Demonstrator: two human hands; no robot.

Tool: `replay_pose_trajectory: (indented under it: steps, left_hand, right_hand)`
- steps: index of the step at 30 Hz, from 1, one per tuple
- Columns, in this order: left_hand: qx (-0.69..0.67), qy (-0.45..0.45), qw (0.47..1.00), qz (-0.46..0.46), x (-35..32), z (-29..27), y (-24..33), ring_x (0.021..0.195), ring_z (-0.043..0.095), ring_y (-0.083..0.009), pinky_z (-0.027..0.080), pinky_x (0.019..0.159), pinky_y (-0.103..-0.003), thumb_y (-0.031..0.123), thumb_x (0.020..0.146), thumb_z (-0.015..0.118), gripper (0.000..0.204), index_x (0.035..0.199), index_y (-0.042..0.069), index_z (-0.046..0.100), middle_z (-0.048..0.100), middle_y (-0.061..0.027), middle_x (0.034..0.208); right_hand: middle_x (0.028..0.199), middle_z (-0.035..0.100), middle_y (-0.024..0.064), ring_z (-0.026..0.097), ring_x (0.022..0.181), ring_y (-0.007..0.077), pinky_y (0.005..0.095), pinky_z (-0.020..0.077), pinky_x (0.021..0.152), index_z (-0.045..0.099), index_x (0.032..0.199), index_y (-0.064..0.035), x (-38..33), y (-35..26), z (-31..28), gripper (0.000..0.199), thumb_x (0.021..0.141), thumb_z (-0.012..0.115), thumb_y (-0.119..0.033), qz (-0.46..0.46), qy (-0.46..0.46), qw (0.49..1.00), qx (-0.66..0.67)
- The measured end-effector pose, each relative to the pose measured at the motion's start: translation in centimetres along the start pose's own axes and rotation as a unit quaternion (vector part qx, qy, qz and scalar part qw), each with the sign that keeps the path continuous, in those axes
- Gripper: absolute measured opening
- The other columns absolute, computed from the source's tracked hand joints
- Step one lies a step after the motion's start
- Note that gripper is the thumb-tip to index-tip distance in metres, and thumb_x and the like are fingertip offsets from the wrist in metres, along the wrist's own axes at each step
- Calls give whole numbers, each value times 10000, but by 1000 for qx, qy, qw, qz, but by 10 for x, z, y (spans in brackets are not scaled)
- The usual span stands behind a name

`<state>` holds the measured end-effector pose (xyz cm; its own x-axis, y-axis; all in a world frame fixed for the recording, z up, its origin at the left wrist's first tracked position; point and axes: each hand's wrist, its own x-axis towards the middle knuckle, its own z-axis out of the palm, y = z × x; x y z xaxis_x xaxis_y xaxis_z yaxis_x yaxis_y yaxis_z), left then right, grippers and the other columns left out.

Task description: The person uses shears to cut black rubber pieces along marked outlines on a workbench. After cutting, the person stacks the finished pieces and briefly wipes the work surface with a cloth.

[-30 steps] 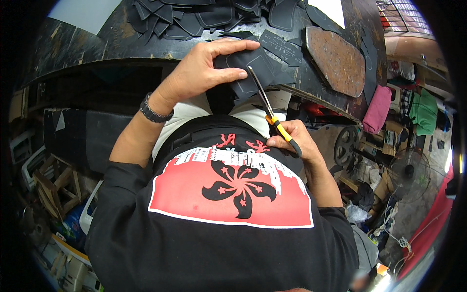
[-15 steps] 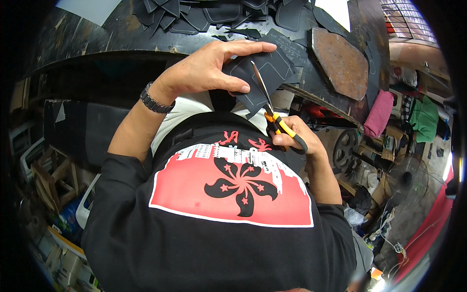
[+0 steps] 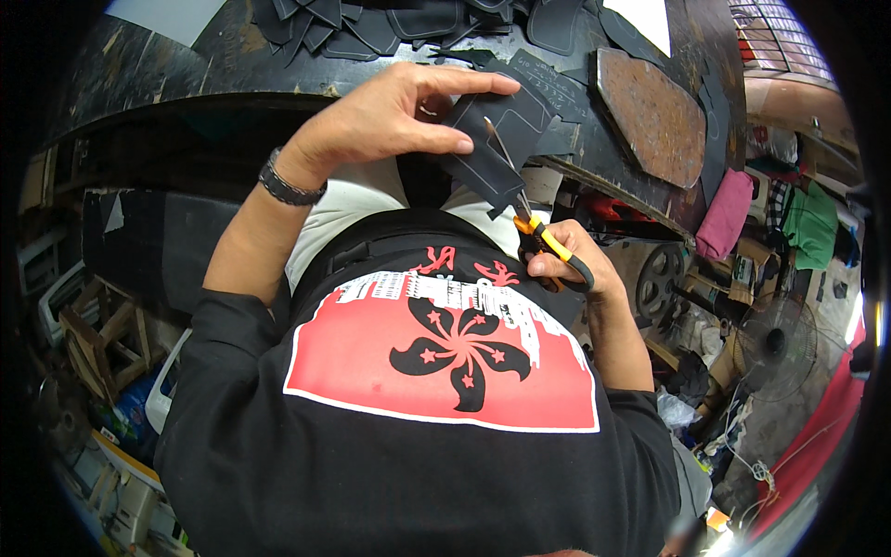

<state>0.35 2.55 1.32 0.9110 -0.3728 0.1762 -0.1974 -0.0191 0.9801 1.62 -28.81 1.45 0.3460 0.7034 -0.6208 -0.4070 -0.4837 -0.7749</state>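
My left hand grips a dark grey sheet piece marked with pale outlines, thumb on the near face and fingers along its upper edge. A pair of scissors with yellow and black handles is in my right hand, whose fingers wrap the handles. The blades point up and to the left, one lying across the face of the sheet, the other mostly hidden. A narrow strip of the sheet hangs at its lower corner, beside the blades. Whether the blades are cutting at this instant I cannot tell.
Along the far side, a dark worktable carries a heap of dark cut pieces. A brown angular board lies at its right. Pink cloth, green cloth and a fan stand to the right, a wooden stool to the left.
The sheet piece has turned slightly in my left hand, which has moved a little up and left. My right hand and the scissors have shifted slightly right.
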Motion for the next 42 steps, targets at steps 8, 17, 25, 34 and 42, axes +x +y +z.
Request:
replay_pose_trajectory:
  steps: [8, 17, 25, 34, 42]
  left_hand:
    - [-14, -63, 998, -14, 12, -4, 5, 1100, 624, -191, 511, 959, -294, -2, 777, 743, 653, 1390, 50, 525, 441, -129, 1454]
    - [-24, -18, 999, -25, -1, 3, -6, 1149, 592, -166, 513, 977, -312, 4, 776, 744, 660, 1394, 46, 518, 441, -125, 1457]
    - [-79, 123, 989, -12, -2, 31, -3, 1023, 628, -166, 553, 870, -261, -32, 808, 722, 692, 1441, 50, 454, 392, -95, 1475]
    - [-139, 216, 966, -3, 5, 63, 4, 1134, 561, -133, 544, 910, -263, -55, 816, 718, 713, 1457, 53, 424, 384, -89, 1469]
    - [-43, 177, 983, -3, 3, 52, 14, 1026, 631, -125, 579, 813, -222, -42, 818, 707, 699, 1452, 79, 439, 377, -93, 1480]
  right_hand:
    - [681, 576, 16, 534, 550, 90, 228, 412, 469, 611, 734, -21, 7, -7, -2, 503, 708, 819, -478, -4, -30, 999, -22]
    - [566, 553, 29, 490, 413, 102, 224, 370, 381, 615, 716, 11, 4, 3, -5, 508, 705, 800, -462, -14, -38, 998, 44]
    - [607, 556, 56, 474, 391, 94, 203, 361, 340, 570, 942, 60, 4, 19, 3, 583, 750, 790, -445, -53, -45, 972, 222]
    - [576, 521, 34, 457, 417, 91, 210, 337, 377, 589, 731, 5, -9, 2, 24, 554, 768, 736, -528, -81, 43, 985, 147]
    - [658, 596, 37, 593, 571, 104, 210, 469, 509, 629, 805, 4, -13, -3, 7, 562, 759, 710, -551, -67, -6, 994, 88]
